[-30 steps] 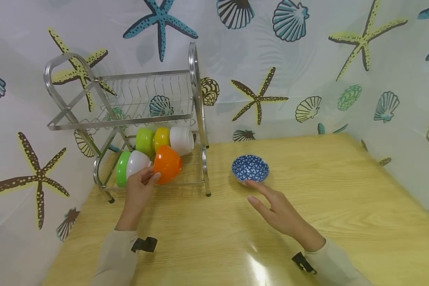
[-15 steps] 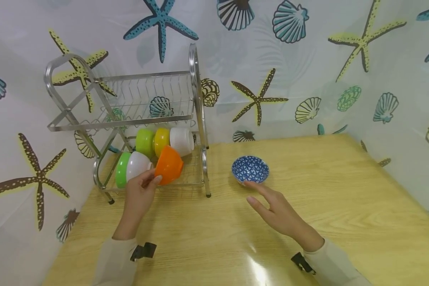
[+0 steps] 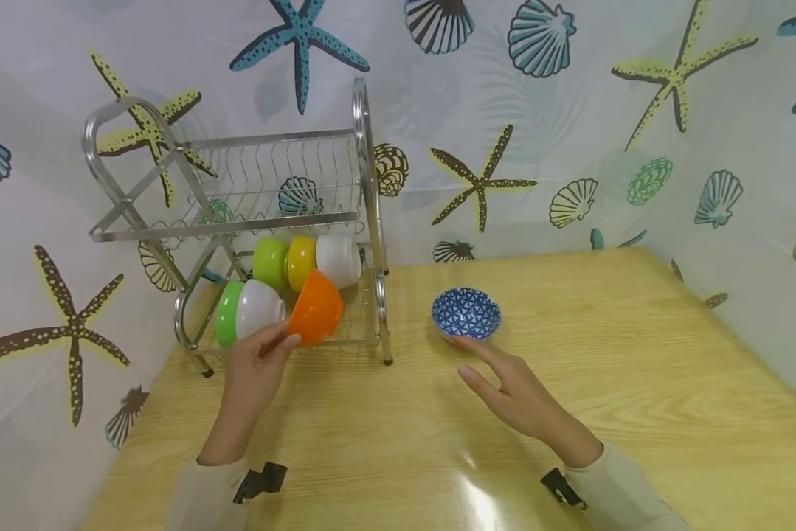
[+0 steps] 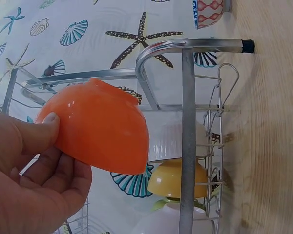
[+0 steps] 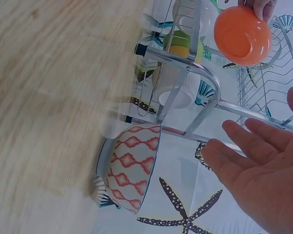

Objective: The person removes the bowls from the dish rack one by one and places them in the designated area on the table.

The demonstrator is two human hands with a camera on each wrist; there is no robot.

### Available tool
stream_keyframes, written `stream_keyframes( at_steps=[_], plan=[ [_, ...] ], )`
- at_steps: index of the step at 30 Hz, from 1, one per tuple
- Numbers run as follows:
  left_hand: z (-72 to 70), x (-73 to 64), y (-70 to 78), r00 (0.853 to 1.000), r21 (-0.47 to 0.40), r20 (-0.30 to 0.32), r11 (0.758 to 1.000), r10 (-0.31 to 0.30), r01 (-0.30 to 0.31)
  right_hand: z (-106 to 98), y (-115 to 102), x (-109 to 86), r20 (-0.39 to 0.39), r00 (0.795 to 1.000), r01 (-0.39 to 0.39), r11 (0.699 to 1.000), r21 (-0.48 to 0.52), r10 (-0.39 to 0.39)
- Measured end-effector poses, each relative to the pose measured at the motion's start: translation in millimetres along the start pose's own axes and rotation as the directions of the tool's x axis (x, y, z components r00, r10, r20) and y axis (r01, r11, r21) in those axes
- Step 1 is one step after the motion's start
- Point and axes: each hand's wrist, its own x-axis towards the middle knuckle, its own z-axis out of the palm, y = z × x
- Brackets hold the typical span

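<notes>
My left hand (image 3: pixel 254 372) pinches the rim of an orange bowl (image 3: pixel 318 310) between thumb and fingers. The bowl is tilted on its side at the front of the rack's lower tier, and the left wrist view shows its glossy outside (image 4: pixel 100 124). My right hand (image 3: pixel 520 398) hovers over the table with fingers extended, holding nothing. Just beyond its fingertips stands an upright bowl (image 3: pixel 465 313), blue and white inside. In the right wrist view that bowl's outside (image 5: pixel 134 163) has a red pattern on white.
A two-tier metal dish rack (image 3: pixel 271 219) stands at the left on the wooden table (image 3: pixel 637 369). On its lower tier sit a green bowl (image 3: pixel 226 316), white bowls (image 3: pixel 258 308), a lime bowl (image 3: pixel 270 263) and a yellow bowl (image 3: pixel 301 262). A patterned sheet (image 3: pixel 570 133) hangs behind.
My left hand has drawn slightly back toward me, and the orange bowl has shifted a little right, tilting more and parting from the white bowl. My right hand has stayed nearly still.
</notes>
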Motion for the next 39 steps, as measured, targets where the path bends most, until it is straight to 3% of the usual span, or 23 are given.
stream_keyframes(
  at_steps=[6,11,14,30,39],
  plan=[
    [1.9,-5.6,6.4,0.990,0.037,-0.030,0.990,0.137,-0.136,-0.6,0.3,-1.2,-0.004,1.000,0.003,1.000,0.008,-0.003],
    [-0.1,-10.4,10.2,0.954,0.144,-0.053,0.948,0.295,-0.285,0.9,0.6,-0.7,-0.005,1.000,0.010,1.000,0.021,-0.010],
    [-2.8,-12.5,11.6,0.932,0.177,-0.046,0.921,0.360,-0.347,1.6,0.4,-1.1,-0.007,1.000,0.005,1.000,0.022,-0.005],
    [1.0,-19.4,24.1,0.852,0.190,0.039,0.833,0.522,-0.519,1.8,1.9,-2.6,-0.001,1.000,0.012,1.000,0.023,-0.011],
    [4.9,-24.4,31.7,0.777,0.252,0.100,0.740,0.622,-0.624,1.7,0.0,-3.3,-0.003,1.000,0.004,1.000,0.030,-0.004]
  ],
)
